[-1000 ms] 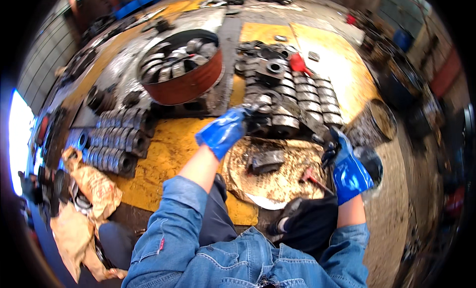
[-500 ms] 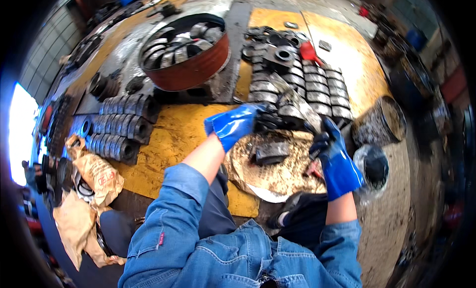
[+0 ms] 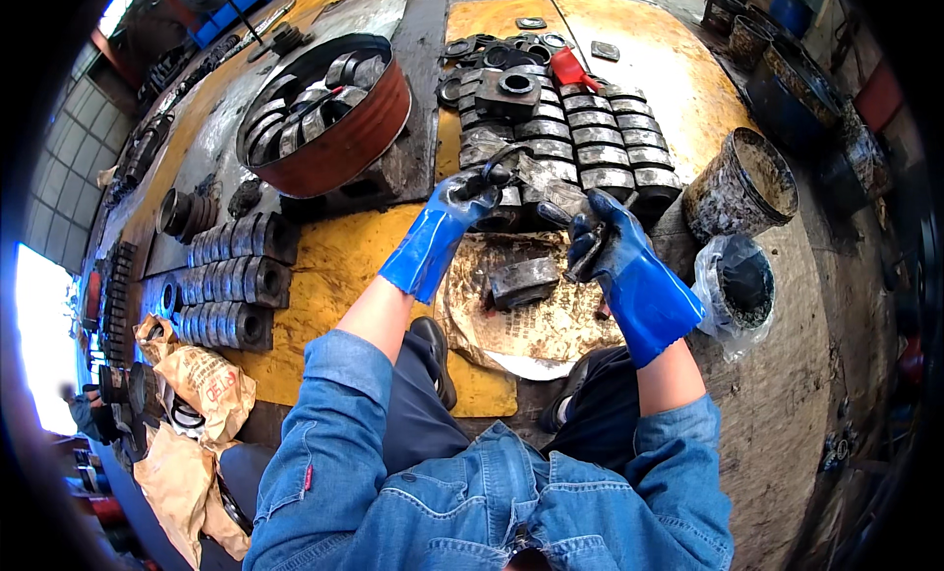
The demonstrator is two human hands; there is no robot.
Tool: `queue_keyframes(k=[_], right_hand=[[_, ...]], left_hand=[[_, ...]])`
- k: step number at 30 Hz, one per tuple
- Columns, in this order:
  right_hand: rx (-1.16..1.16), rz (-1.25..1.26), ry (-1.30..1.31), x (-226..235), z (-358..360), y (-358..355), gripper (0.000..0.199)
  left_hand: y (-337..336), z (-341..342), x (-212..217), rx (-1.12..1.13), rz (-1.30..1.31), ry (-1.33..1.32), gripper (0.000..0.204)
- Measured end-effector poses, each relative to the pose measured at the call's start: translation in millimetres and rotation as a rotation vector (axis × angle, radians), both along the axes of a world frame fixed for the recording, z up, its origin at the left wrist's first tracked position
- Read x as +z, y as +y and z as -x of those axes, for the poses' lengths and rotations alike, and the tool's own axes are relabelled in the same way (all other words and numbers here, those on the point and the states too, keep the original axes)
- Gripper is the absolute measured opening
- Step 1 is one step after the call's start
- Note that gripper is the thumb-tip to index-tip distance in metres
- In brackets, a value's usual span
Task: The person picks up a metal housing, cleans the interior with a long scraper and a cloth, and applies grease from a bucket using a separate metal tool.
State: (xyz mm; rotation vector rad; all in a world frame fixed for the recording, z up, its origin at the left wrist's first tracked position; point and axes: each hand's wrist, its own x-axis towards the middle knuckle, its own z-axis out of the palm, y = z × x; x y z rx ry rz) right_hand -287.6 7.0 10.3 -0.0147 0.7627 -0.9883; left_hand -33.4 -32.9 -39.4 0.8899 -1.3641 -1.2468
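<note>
My left hand (image 3: 460, 203), in a blue glove with dark, dirty fingers, pinches a thin black ring (image 3: 507, 164) in front of the rows of metal parts. My right hand (image 3: 602, 244), gloved alike, is closed with its fingers curled; what it holds, if anything, I cannot make out. Between and below the hands, a greasy dark metal block (image 3: 524, 282) lies on a stained flattened paper sack (image 3: 462, 310). Crumpled clear plastic (image 3: 557, 185) rests on the nearest metal parts, just beyond my hands. A small tool end (image 3: 602, 310) shows beneath the right glove, mostly hidden.
Stacked ring-shaped metal parts (image 3: 602, 143) stand ahead, with a red scoop (image 3: 570, 67) on top. A rusty round tub (image 3: 339, 148) of parts is at far left. More part rows (image 3: 231, 281) lie left. A grimy bucket (image 3: 723, 192) and a bag-lined container (image 3: 739, 286) stand right.
My left hand has moved left and now raises the black ring into view. My right hand has shifted left and up, its fingers curled. The whole view has shifted slightly.
</note>
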Motion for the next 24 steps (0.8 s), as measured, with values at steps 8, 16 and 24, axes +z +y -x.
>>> queue_keyframes(k=[8,16,24], right_hand=[[0.152,0.062,0.138,-10.7,23.4,5.2,0.04],[0.416,1.047,1.1,6.7,11.8,42.7,0.041],[0.382,1.902,1.788,15.3,1.0,59.6,0.055]], left_hand=[[17.3,-38.4,21.4,-0.009,-0.214,-0.114,0.027],[22.7,-54.2,25.8,-0.03,-0.301,-0.248,0.025],[19.4,-55.1,23.2,-0.089,-0.363,-0.487,0.024]])
